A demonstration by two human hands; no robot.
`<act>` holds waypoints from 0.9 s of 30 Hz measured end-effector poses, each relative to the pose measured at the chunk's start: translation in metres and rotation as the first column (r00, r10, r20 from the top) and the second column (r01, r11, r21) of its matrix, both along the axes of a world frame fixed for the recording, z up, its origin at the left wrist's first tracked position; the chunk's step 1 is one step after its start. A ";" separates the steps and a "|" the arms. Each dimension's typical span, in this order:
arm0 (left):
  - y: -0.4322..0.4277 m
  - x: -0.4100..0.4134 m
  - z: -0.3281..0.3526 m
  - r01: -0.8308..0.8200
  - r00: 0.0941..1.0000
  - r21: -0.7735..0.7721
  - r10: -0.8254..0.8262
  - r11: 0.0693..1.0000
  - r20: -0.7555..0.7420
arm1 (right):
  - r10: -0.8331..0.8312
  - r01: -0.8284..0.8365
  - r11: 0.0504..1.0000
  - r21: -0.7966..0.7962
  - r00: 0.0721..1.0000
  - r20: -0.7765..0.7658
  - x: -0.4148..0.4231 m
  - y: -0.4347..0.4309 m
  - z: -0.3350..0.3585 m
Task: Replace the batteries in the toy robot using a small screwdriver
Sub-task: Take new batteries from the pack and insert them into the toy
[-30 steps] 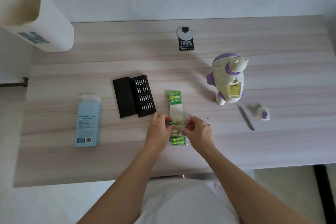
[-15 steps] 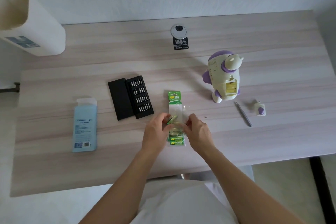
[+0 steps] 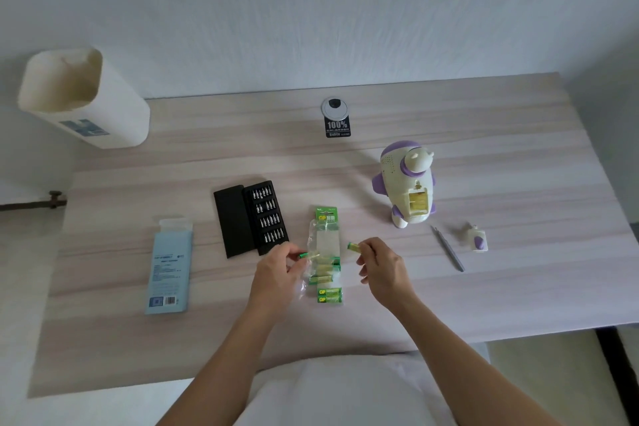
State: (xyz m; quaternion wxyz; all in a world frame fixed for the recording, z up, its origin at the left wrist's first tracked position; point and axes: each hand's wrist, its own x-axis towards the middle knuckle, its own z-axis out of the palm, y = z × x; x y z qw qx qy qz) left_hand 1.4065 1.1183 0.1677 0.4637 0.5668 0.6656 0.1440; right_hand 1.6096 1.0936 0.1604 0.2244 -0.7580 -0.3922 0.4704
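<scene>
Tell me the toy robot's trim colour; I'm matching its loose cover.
Purple trim on a cream toy robot, clearest in the head view.

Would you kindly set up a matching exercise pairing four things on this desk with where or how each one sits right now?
Things:
1. toy robot
2. screwdriver
3. bit case
4. battery pack

States:
A. lies open, left of the battery pack
B. lies flat between the two hands
C. stands with its battery compartment uncovered
D. lies between the toy robot and the small removed cover

Pairs: 1-C, 2-D, 3-A, 4-B
</scene>
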 end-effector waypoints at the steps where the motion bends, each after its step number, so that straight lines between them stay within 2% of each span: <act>1: 0.000 -0.002 0.003 -0.012 1.000 0.006 0.013 1.000 -0.007 | -0.006 0.006 1.000 0.004 1.000 -0.013 0.002 0.000 0.004; 6: 0.003 -0.006 0.020 -0.152 0.987 0.101 0.157 0.983 -0.041 | -0.062 0.064 0.997 0.033 0.996 -0.062 0.014 0.004 0.021; 10: 0.008 0.001 0.043 -0.314 0.939 0.092 0.295 0.945 0.177 | -0.147 0.163 0.983 0.079 0.974 -0.174 0.019 0.010 0.042; 16: 0.023 0.037 0.079 -0.242 0.903 0.085 0.192 0.967 0.384 | -0.223 0.296 0.935 0.196 0.920 -0.322 0.027 0.016 0.082; 21: 0.035 0.081 0.098 -0.263 0.771 -0.040 0.235 0.964 0.592 | -0.305 0.418 0.872 0.254 0.871 -0.386 0.043 0.006 0.107; 24: 0.034 0.103 0.103 -0.254 0.698 -0.118 0.267 0.960 0.665 | -0.355 0.469 0.838 0.278 0.856 -0.375 0.054 -0.006 0.115; 27: 0.029 0.122 0.110 -0.230 0.653 -0.128 0.250 0.965 0.715 | -0.358 0.476 0.826 0.304 0.857 -0.369 0.068 -0.012 0.121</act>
